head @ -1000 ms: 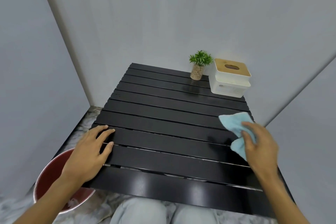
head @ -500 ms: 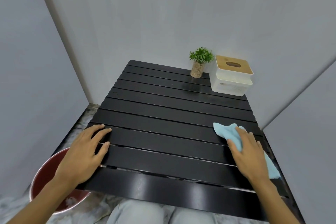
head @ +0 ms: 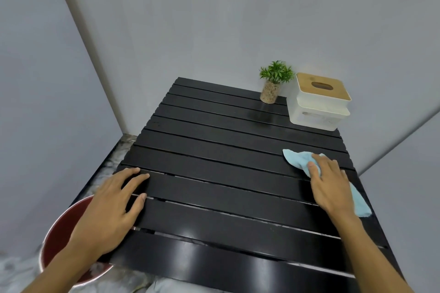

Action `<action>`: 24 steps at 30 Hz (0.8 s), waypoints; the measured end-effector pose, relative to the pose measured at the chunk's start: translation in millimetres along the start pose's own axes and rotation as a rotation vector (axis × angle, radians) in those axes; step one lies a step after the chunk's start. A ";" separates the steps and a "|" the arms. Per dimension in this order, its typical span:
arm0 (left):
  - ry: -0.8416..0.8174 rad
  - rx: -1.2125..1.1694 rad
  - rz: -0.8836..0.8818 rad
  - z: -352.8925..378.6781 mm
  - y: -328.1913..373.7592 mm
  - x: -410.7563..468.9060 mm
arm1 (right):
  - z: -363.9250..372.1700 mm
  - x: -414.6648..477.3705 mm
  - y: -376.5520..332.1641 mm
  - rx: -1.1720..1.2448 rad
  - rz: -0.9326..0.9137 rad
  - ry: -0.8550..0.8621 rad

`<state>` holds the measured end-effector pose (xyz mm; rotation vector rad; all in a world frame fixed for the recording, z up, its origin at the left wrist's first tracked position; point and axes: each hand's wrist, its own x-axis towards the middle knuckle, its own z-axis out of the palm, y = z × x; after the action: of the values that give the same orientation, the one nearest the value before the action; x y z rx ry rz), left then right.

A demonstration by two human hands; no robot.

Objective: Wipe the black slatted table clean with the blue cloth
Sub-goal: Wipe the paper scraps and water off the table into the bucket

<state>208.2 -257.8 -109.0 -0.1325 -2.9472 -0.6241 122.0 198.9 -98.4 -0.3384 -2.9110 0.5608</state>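
The black slatted table (head: 214, 173) fills the middle of the head view. A light blue cloth (head: 297, 158) lies crumpled on its right side, near the right edge. My right hand (head: 329, 184) presses flat on the cloth, fingers spread over it; one end of the cloth sticks out past the fingertips, the other beside the wrist. My left hand (head: 114, 207) rests flat on the table's near left corner with fingers apart and holds nothing.
A small potted plant (head: 273, 83) and a white tissue box with a wooden lid (head: 319, 102) stand at the table's far right corner. A red bucket (head: 62, 240) sits on the marble floor under my left arm. Grey walls close in on all sides.
My right hand lowered the cloth from a raised, bunched grip onto the table and pressed it flat, then slid slightly forward. My left hand stayed put.
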 end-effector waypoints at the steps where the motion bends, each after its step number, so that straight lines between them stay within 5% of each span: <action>1: -0.001 0.000 -0.002 -0.2 0.4 0.1 | 2.8 5.1 -4.5 -0.010 -0.012 0.000; 12: 0.002 0.000 0.001 -1.6 2.4 -0.4 | 41.2 2.3 -98.5 -0.025 -0.275 -0.092; 24: 0.004 0.005 -0.001 -2.6 2.6 -1.8 | 44.1 -68.5 -133.9 0.062 -0.314 -0.213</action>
<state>210.5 -256.6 -105.9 -0.1283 -2.9449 -0.6157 153.8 45.4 -95.2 0.1966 -3.0489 0.6681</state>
